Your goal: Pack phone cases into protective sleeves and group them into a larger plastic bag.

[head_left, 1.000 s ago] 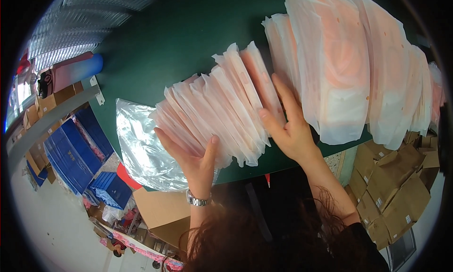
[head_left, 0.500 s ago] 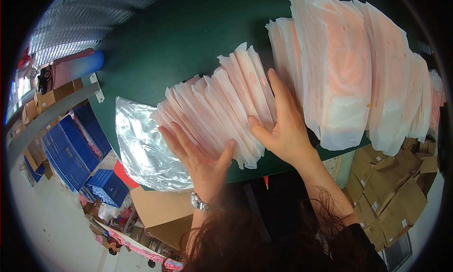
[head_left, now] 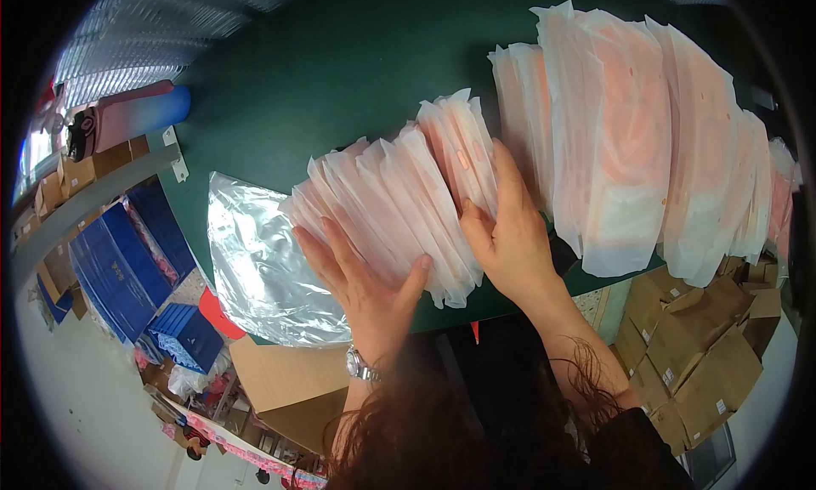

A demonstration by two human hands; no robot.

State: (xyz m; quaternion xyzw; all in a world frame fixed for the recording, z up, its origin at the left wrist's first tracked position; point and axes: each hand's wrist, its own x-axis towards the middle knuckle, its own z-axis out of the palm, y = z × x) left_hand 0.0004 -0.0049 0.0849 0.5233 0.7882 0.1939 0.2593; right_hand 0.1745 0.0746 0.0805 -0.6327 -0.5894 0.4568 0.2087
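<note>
A slanting row of frosted plastic packets (head_left: 387, 205) with pinkish contents stands on edge on the dark green table. My left hand (head_left: 365, 299) grips the near side of this row, its fingers at the left end and its thumb farther right. At the right end, a small bundle of packets (head_left: 455, 141) leans apart from the row at the top. My right hand (head_left: 514, 235) has hold of this bundle, thumb in front and fingers along its right side. Oval cutouts show on the pink contents. Beside the left hand lies a shiny clear plastic bag (head_left: 263, 260).
Taller rows of frosted packets (head_left: 625, 141) stand to the right of my hands. A pink and blue bottle-like item (head_left: 140, 116) is at the far left. Below the table are an open cardboard box (head_left: 285, 375), blue bins (head_left: 127, 265) and stacked brown cartons (head_left: 705, 354).
The bundle at the right end has parted from the row at the top, and my right thumb has moved up and right along it. My left hand stays on the row.
</note>
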